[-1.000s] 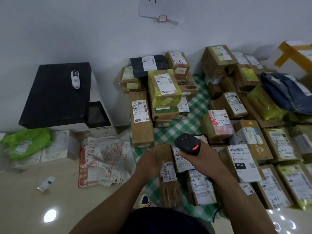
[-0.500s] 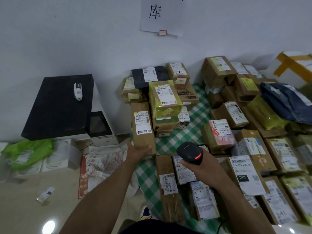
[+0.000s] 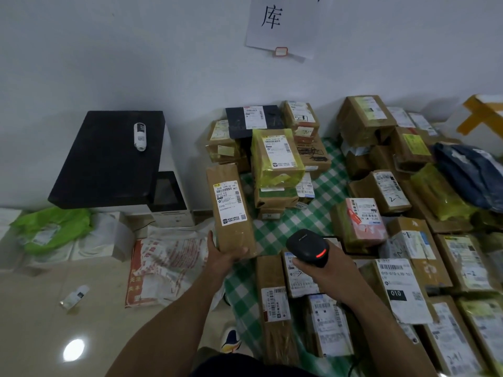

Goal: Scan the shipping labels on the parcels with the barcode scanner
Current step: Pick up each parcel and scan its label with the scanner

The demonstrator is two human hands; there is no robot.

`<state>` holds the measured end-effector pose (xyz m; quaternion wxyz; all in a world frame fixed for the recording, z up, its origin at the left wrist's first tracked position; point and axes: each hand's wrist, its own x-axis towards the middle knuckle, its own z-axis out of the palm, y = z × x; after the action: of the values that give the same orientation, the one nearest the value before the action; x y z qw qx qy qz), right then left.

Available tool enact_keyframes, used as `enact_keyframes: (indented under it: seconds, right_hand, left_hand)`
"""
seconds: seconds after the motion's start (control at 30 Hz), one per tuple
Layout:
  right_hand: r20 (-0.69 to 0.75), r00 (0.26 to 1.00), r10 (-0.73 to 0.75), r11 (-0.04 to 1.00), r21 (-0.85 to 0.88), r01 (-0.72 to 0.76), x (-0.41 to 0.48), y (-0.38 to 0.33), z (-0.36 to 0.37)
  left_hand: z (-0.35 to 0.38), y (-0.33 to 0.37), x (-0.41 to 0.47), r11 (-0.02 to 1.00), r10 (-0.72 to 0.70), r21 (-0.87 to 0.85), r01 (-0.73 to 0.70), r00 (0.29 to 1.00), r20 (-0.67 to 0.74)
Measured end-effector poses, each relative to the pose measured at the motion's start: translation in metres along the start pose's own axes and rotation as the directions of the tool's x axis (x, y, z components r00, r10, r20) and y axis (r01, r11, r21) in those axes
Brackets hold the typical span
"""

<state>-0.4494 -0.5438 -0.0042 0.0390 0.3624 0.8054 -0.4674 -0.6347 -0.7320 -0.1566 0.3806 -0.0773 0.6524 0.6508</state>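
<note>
parcels spread over green checked cloth ahead and right of both hands | long brown parcel tilted up, near end gripped in left hand, shipping label facing up | black barcode scanner, red light lit, clenched in right hand, just right of that parcel

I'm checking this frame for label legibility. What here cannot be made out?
Head view only:
- Small print on the long brown cardboard parcel's white label: too small.
- Black handheld barcode scanner: handle hidden by the right hand.
- Parcel's near end: covered by left hand.
- White paper wall sign: cut off at top.
</note>
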Motion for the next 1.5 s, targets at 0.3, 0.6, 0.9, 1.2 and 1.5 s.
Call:
enact_keyframes:
  seconds: [0.3,0.6,0.9,1.2,1.5]
  right_hand:
    - [-0.009,0.999,-0.033,0.999,0.043,0.033,-0.005,-0.002,-0.003]
    - [-0.194,0.978,-0.076,0.977,0.180,0.112,-0.008,-0.018,0.002]
    - [-0.148,0.986,-0.080,0.876,0.462,0.140,-0.023,-0.025,-0.004]
    - [-0.062,0.993,-0.104,0.872,0.475,0.121,-0.027,-0.025,-0.010]
    - [-0.103,0.991,-0.088,0.935,0.335,0.118,-0.030,-0.036,-0.012]
  left_hand:
    - [0.000,0.015,-0.028,0.973,0.204,-0.090,-0.213,0.974,-0.093]
    - [0.033,0.027,-0.087,0.964,0.265,-0.059,-0.258,0.929,0.258]
    - [0.053,0.030,-0.122,0.974,0.219,-0.051,-0.221,0.862,0.457]
    - [0.040,0.057,-0.100,0.983,0.152,-0.152,-0.106,0.929,0.336]
    - [0.023,0.075,-0.096,0.929,0.353,0.069,-0.363,0.927,0.129]
